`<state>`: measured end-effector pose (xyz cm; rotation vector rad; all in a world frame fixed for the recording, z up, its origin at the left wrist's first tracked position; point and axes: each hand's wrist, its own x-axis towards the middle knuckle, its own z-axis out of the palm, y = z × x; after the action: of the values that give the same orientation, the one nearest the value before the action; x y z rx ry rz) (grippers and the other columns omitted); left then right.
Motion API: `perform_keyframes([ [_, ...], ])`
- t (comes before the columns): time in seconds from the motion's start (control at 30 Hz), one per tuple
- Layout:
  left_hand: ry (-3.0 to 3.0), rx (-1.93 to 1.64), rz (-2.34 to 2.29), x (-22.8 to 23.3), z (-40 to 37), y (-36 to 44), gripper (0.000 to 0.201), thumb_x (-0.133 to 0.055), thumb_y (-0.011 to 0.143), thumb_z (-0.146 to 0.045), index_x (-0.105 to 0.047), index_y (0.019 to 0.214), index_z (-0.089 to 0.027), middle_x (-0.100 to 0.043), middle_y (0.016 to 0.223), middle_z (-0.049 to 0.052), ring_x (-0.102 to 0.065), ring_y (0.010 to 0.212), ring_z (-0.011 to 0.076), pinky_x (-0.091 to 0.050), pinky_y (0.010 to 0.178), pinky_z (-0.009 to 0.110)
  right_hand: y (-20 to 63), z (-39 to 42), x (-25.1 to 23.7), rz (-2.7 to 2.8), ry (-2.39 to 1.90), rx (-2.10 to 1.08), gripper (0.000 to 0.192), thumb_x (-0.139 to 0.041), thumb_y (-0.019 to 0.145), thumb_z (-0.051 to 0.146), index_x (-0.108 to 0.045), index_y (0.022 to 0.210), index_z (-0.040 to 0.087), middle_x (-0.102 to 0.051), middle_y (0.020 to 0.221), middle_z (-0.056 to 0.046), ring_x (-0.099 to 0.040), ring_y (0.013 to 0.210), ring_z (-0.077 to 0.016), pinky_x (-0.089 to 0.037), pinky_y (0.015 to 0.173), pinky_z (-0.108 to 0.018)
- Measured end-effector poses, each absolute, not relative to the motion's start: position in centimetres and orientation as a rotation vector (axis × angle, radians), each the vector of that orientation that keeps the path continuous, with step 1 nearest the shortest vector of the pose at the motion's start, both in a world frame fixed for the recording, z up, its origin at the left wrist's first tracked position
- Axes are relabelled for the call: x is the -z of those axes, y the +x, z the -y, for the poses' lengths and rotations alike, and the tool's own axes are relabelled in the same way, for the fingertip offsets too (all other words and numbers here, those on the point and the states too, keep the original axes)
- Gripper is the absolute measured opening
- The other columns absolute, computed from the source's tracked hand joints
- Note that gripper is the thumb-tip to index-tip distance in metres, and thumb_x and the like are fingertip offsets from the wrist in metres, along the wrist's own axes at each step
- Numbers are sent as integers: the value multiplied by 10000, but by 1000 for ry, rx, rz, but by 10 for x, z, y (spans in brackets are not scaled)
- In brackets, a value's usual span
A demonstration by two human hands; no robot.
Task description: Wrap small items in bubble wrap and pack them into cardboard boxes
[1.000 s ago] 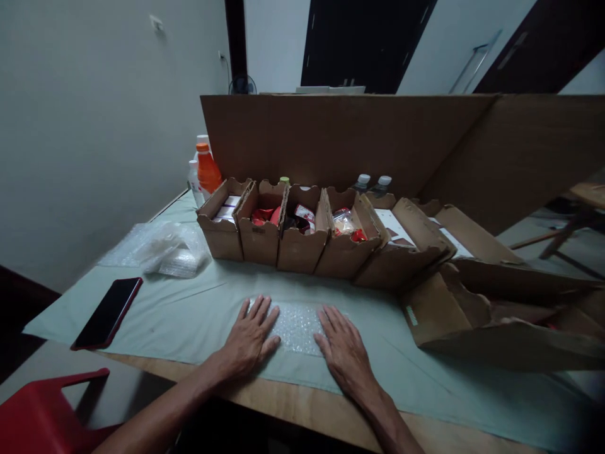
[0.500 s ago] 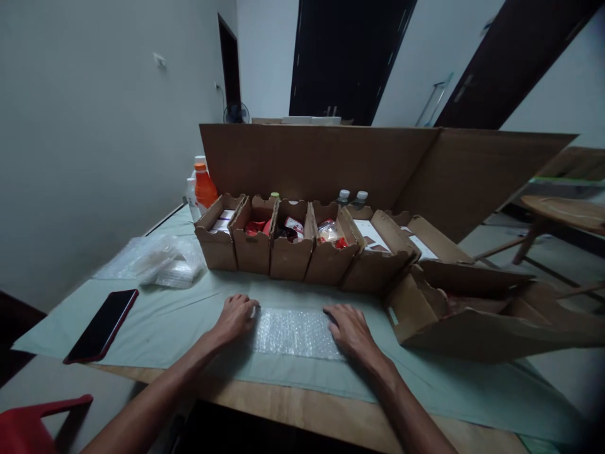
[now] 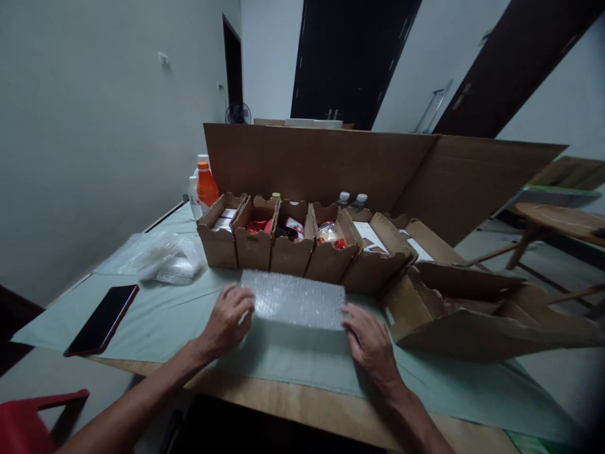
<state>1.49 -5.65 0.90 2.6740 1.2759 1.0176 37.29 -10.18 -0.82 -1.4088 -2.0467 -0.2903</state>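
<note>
Now both hands hold a bubble wrap sheet (image 3: 295,299) by its short ends, lifted and tilted up off the cloth, near the front edge of the table (image 3: 302,413). Left hand (image 3: 227,321): fingers curled, pinching the sheet's left edge. Right hand (image 3: 371,337): fingers bent, gripping the right edge; the thumb cannot be made out.

Sheet is rectangular, clear, pebbled with small round bubbles, catching a dull sheen. Table top is pale plywood with visible grain, covered by a smooth, matte pale green cloth (image 3: 155,318).

Just behind the sheet, a row of corrugated cardboard bins (image 3: 278,243), brown, with scalloped cut-outs at the rims; red and clear packets inside, labels too small to read. A collapsed cardboard box (image 3: 472,309) lies toward the right edge. A tall cardboard panel (image 3: 331,164) stands along the back.

Toward the left edge: crumpled clear plastic wrap (image 3: 155,255), and nearer the front, a flat black phone (image 3: 101,318) in a red case. At the back left corner, an orange bottle (image 3: 207,185); no print legible.
</note>
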Motion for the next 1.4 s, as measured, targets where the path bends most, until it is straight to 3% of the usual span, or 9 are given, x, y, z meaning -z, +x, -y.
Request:
perform_keyframes([
  [0.1,2631,-703,-1176,19,76,-1,243,-600,817,-214,-641,1056,-227,-685,1206,89,-614,1181,268,-312,1157,555,392,125,43,2194,-1517,145,359,-423,874,139,-714,1066,228,-723,1222,-79,-630,1185,-249,-468,950,-425],
  [0.2,2555,-759,-1276,28,82,-5,466,-610,865,-317,-559,1321,-233,-594,1374,140,-537,1295,311,-292,1170,576,405,135,47,2105,-1715,93,375,-416,936,269,-707,1170,231,-670,1321,-98,-598,1244,-273,-456,1002,-476],
  [0.27,2565,-849,-1272,24,78,6,569,-583,913,-370,-452,1449,-232,-468,1513,169,-429,1405,337,-263,1185,576,396,129,35,2060,-1744,106,409,-417,965,346,-659,1277,237,-623,1391,-103,-560,1296,-282,-439,1035,-496],
  [0.4,2652,-787,-1118,23,67,54,683,-520,966,-468,-280,1562,-236,-190,1667,170,-183,1538,349,-161,1219,583,335,100,19,2190,-1608,98,479,-431,977,320,-529,1439,242,-485,1533,-101,-455,1402,-277,-423,1064,-482],
  [0.57,2637,-408,-1145,41,60,84,673,-359,1015,-556,-310,1552,-154,-357,1603,187,-264,1519,312,-123,1236,547,273,75,41,2413,-1583,-56,511,-498,955,270,-505,1459,186,-476,1538,-114,-418,1429,-280,-358,1135,-473],
  [0.77,2607,-330,-1175,41,60,74,700,-316,1009,-608,-311,1557,-174,-297,1630,181,-219,1531,339,-83,1231,575,282,73,60,2425,-1591,-14,552,-530,969,357,-452,1501,232,-448,1562,-96,-365,1457,-289,-302,1160,-480],
  [1.2,2621,-309,-1200,37,62,74,702,-378,993,-602,-316,1553,-184,-294,1632,180,-216,1532,341,-101,1232,585,351,88,72,2194,-1917,285,563,-385,993,513,-528,1451,218,-504,1515,-114,-408,1420,-320,-333,1111,-503],
  [1.4,2632,-475,-1249,35,68,72,637,-547,942,-518,-465,1457,-152,-363,1587,222,-296,1497,361,-182,1211,592,370,108,68,1862,-2008,176,612,-368,963,525,-627,1290,77,-548,1430,-248,-459,1369,-366,-332,1094,-535],
])
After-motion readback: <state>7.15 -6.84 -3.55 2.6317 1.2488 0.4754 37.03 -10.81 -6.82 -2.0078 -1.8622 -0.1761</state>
